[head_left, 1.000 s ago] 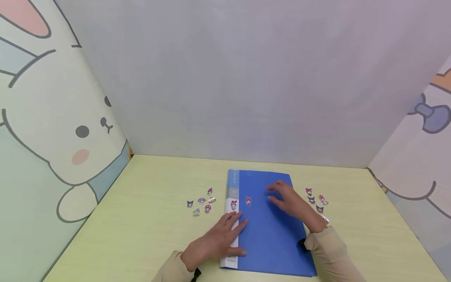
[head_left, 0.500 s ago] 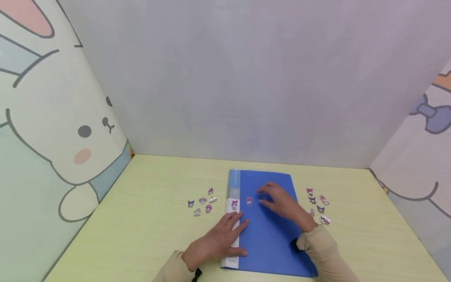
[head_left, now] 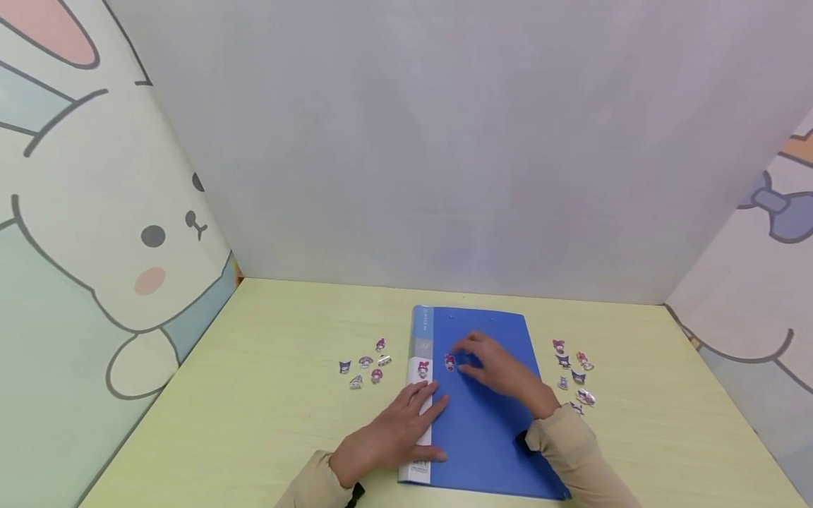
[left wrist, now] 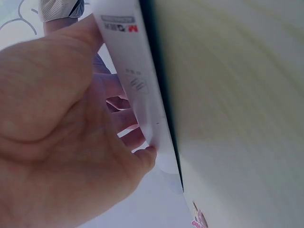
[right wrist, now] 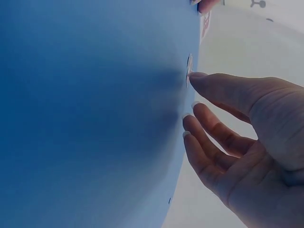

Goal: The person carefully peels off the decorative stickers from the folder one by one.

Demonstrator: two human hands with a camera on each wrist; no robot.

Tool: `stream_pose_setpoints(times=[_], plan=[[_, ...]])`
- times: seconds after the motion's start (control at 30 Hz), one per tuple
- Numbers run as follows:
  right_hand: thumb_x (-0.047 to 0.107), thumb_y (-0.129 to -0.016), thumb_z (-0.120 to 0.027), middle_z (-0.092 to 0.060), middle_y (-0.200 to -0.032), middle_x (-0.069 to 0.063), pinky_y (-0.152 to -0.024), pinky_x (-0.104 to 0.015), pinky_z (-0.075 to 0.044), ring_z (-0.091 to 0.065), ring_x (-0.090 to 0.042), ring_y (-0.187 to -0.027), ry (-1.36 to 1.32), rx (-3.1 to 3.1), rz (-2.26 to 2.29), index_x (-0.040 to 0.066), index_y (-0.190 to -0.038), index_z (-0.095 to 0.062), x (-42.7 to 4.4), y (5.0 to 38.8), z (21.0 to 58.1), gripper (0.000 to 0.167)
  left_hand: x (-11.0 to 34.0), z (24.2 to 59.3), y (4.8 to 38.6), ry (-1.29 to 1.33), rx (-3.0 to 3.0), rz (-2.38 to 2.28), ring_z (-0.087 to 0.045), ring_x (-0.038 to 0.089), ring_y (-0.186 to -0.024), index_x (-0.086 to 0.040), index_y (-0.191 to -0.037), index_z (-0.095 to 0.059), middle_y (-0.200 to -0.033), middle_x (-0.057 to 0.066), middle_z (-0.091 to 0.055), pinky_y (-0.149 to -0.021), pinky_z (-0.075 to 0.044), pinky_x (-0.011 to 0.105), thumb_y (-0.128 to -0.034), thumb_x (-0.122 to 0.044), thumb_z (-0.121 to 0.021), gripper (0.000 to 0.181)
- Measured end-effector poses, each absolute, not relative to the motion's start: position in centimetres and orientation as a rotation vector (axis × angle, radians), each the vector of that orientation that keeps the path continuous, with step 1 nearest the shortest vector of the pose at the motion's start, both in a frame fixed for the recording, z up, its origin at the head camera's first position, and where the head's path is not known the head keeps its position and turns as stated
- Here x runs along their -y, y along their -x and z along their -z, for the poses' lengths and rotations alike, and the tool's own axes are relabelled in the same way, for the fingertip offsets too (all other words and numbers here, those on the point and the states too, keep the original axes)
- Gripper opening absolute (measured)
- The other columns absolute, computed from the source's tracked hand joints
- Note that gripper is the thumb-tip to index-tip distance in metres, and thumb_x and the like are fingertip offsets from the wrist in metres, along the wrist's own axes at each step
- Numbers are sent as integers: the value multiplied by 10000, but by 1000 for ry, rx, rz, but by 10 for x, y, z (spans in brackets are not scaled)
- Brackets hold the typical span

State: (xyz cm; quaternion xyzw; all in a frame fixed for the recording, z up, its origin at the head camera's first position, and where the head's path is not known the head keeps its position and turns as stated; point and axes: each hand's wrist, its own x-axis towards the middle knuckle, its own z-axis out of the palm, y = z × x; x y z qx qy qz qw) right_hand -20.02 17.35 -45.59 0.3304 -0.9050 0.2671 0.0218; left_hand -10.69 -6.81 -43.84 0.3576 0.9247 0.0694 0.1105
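Observation:
A blue folder (head_left: 485, 451) lies closed on the table, its spine along the left side. My left hand (head_left: 394, 430) rests with spread fingers across the white spine label (left wrist: 137, 90) and the cover's left edge. A pink-hooded character sticker (head_left: 449, 363) is on the blue cover, and a similar sticker (head_left: 423, 369) is on the spine label. My right hand (head_left: 492, 363) hovers over the cover with fingers loosely bent, thumb and forefinger beside the cover sticker. In the right wrist view its thumb tip (right wrist: 197, 78) appears at that sticker's edge; I cannot tell whether it touches.
Several small character stickers (head_left: 365, 362) lie on the table left of the folder. Another group of stickers (head_left: 579, 377) lies to its right, partly beside the right forearm. A pale wall (head_left: 444, 176) rises behind the yellowish table (head_left: 286, 324).
My right hand has moved left across the cover to the sticker there, uncovering more of the stickers on the right. My left hand has stayed on the spine.

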Motion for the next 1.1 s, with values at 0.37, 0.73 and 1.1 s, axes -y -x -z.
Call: stream_pose_setpoints(times=[0.37,0.73,1.1], plan=[[55,-945,-735,-627,-1180,-135,-954,-511,-540,-599,-304,-1091,-1049,2854,-801,12,-1259,-699,-170,199,454,319,69,441,108,-1048,-2715,-205,-264,269,-1510,-181,-1610,-363,-1672,73,-280,-1210,-309,380,-952,-664,-559,840],[41,-945,-730,-627,-1207,-124,-986,-540,-517,-588,-319,-1131,-1040,2851,-859,38,-1237,-698,-170,197,455,293,69,440,107,-1036,-2704,-219,-261,267,-1510,-182,-1609,-366,-1673,67,-279,-1209,-311,383,-950,-651,-578,836],[-10,-939,-720,-674,-1178,-97,-953,-519,-534,-640,-307,-1088,-1063,2813,-950,42,-1181,-681,-168,196,455,251,69,441,107,-1044,-2712,-217,-259,266,-1513,-176,-1608,-366,-1674,70,-278,-1212,-303,379,-956,-642,-577,829]])
